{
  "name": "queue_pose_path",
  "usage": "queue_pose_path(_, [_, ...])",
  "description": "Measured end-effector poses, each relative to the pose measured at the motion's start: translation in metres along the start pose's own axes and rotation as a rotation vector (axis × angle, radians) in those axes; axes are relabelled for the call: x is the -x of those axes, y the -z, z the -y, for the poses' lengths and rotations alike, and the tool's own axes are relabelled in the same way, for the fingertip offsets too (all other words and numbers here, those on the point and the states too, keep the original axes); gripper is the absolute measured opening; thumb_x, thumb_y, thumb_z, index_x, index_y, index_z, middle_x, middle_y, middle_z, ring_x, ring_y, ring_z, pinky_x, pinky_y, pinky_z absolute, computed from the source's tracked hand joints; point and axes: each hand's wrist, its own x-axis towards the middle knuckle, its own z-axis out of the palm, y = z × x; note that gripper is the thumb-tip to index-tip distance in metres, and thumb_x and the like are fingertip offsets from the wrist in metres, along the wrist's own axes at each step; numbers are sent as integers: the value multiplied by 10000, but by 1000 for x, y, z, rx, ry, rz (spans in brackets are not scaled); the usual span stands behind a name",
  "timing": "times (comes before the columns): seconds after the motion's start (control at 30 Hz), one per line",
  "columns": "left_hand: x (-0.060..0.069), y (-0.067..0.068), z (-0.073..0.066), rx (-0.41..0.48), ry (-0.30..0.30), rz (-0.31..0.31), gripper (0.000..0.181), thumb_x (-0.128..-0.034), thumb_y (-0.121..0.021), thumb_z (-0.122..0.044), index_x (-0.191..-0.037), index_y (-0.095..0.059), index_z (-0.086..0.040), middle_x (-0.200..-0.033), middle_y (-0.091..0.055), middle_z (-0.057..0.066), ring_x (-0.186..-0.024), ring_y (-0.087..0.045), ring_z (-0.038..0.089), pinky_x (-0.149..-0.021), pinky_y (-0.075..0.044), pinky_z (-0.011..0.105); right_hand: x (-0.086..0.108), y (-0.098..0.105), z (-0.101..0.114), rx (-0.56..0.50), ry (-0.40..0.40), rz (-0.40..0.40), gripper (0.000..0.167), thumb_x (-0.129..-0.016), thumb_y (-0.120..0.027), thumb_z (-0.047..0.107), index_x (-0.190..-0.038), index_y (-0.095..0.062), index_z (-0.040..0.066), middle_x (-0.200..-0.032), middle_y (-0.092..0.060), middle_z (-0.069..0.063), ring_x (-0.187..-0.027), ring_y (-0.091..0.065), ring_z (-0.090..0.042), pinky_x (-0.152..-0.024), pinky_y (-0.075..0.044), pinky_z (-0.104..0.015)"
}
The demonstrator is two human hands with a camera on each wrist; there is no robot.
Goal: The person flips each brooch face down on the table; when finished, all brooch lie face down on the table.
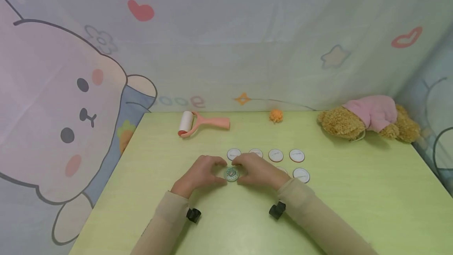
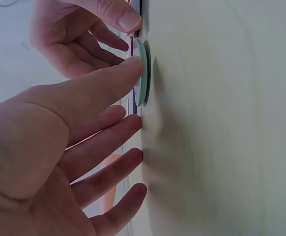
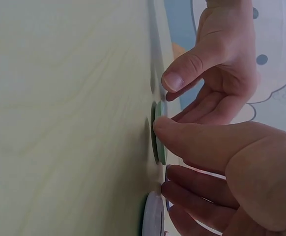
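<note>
A round green button badge (image 1: 231,174) lies on the table, its patterned face up. My left hand (image 1: 204,174) is at its left side, thumb and fingers spread in a loose curve about the rim. On the right, my right hand (image 1: 257,171) curves about the badge in the same way. In the left wrist view the left thumb (image 2: 118,78) overlaps the badge's edge; in the right wrist view the right thumb (image 3: 182,137) does so. Whether either thumb touches it, I cannot tell. Beyond the hands, several badges (image 1: 276,155) lie pin side up, some partly hidden by the right hand.
Near the back edge lies a lint roller (image 1: 212,122) with a pink handle. An orange fuzzy ball (image 1: 276,115) is to its right. At the back right a teddy bear (image 1: 369,117) in a pink top lies on its side. A printed curtain (image 1: 226,50) hangs behind the table.
</note>
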Motion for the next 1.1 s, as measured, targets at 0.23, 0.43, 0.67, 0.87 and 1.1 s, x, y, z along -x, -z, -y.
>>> queue_pose_path(0.23, [-3,-1,-3,-26,-3,-27,477,-766,-948,-167,-1183,-755,-38,-1205,-759,87,-1196,-671,314,-1072,-492,495,-3,1,2,24,-12,-9,490,-810,-902,116,-1241,-712,-17,-1212,-743,-109,-1110,-682,-250,-993,-542,-421])
queue_pose_path(0.43, [-4,-4,-3,-36,-8,-46,475,-757,-952,-162,-1172,-757,-36,-1192,-761,91,-1182,-676,315,-1061,-500,489,-5,-3,3,73,-14,-35,428,-800,-902,112,-1181,-735,9,-1135,-758,-74,-1038,-692,-219,-947,-556,-396])
queue_pose_path(0.67, [-3,-8,-3,-51,-43,-71,492,-737,-956,-141,-1172,-754,-34,-1162,-764,96,-1138,-687,315,-1033,-513,491,-6,-7,8,95,-3,-54,348,-790,-889,89,-1108,-749,64,-1019,-751,-14,-903,-657,-153,-844,-559,-342])
queue_pose_path(0.87, [-2,-9,-4,-57,-63,-64,493,-737,-956,-135,-1171,-752,-26,-1145,-762,105,-1107,-684,328,-1010,-516,503,-3,-11,7,117,-4,-77,337,-798,-900,135,-1096,-750,87,-1022,-746,-4,-909,-642,-153,-844,-548,-349])
queue_pose_path(1.1, [-4,-10,-3,-78,-91,-68,461,-742,-953,-116,-1155,-762,-35,-1096,-779,76,-1081,-701,294,-1003,-521,490,-3,-11,6,119,13,-101,314,-811,-893,148,-1084,-751,88,-999,-748,-12,-883,-644,-149,-810,-549,-334])
